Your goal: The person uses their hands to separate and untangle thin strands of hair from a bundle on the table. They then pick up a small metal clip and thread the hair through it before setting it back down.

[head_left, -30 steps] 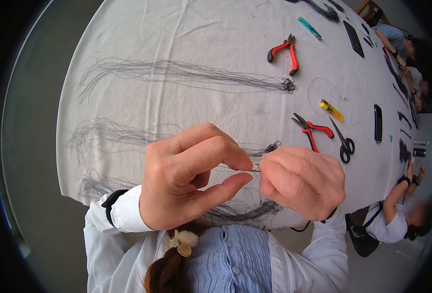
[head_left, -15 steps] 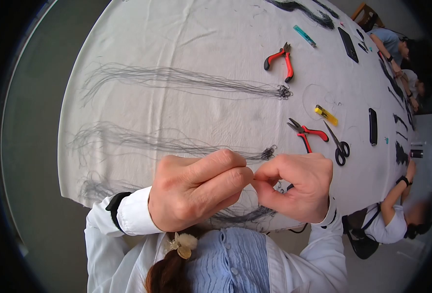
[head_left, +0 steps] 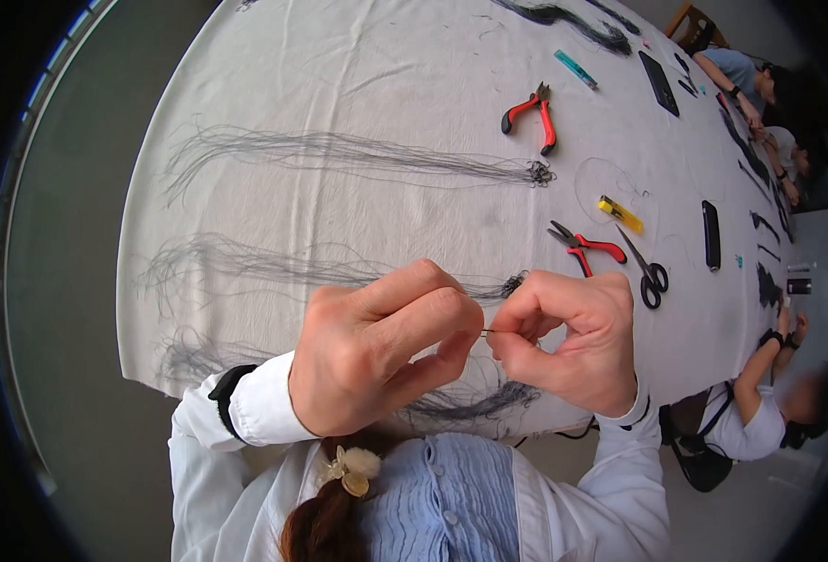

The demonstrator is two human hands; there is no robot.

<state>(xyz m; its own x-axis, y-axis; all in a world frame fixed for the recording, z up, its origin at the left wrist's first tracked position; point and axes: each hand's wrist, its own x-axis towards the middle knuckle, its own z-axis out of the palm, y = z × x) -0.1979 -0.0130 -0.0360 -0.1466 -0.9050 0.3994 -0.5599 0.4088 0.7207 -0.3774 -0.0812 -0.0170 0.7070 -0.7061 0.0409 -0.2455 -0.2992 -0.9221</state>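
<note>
Pinched shut fingertip to fingertip, the left hand and right hand share a thin dark strand just above the white cloth-covered surface, probably for fine control, with sorted bundles of dark strands and red-handled pliers lying beyond, within reach.

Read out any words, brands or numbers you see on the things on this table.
None can be read. The red pliers, yellow cutter, teal lighter and black phone show no legible print; any marks are too small or blurred. The thin wire between left hand and right hand bears none.
</note>
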